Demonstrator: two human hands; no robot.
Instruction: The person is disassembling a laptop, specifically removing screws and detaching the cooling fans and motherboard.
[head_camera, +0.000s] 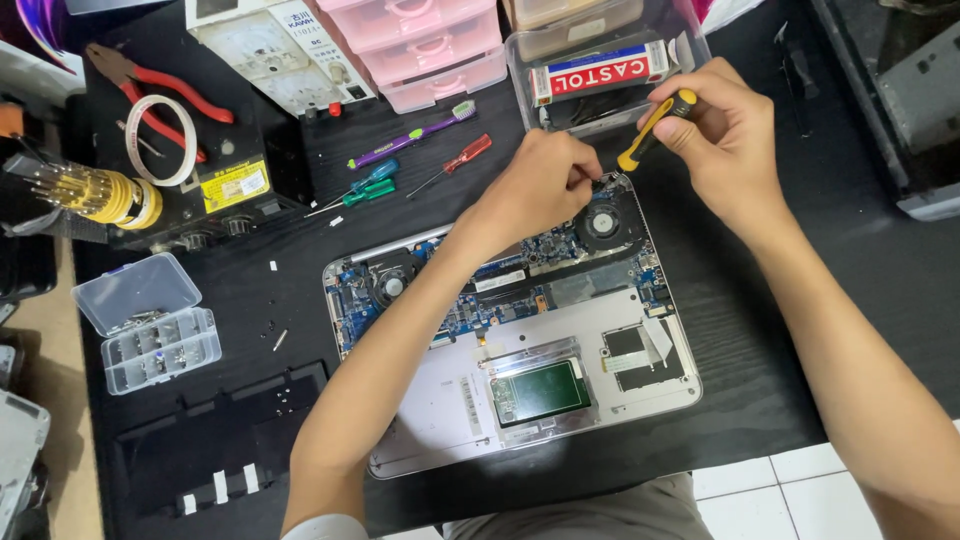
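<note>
While the opened laptop (520, 330) lies on the black table (760, 330), the left hand (545, 185) pinches something tiny at its far edge beside a fan (604, 222); the right hand (725, 130) is clamped around a yellow-handled screwdriver (655, 128), tip down there.

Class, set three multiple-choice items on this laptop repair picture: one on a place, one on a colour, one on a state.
1. Where does the toothbrush lie?
A. behind the laptop
B. inside the laptop
C. on the floor

2. The handle of the screwdriver in the right hand is
A. all green
B. yellow and black
C. white

3. The small clear parts box is
A. shut
B. open
C. upside down

Answers: 1 A, it lies on the black table beyond the laptop. 2 B, both colours show. 3 B, its lid is swung back.
</note>
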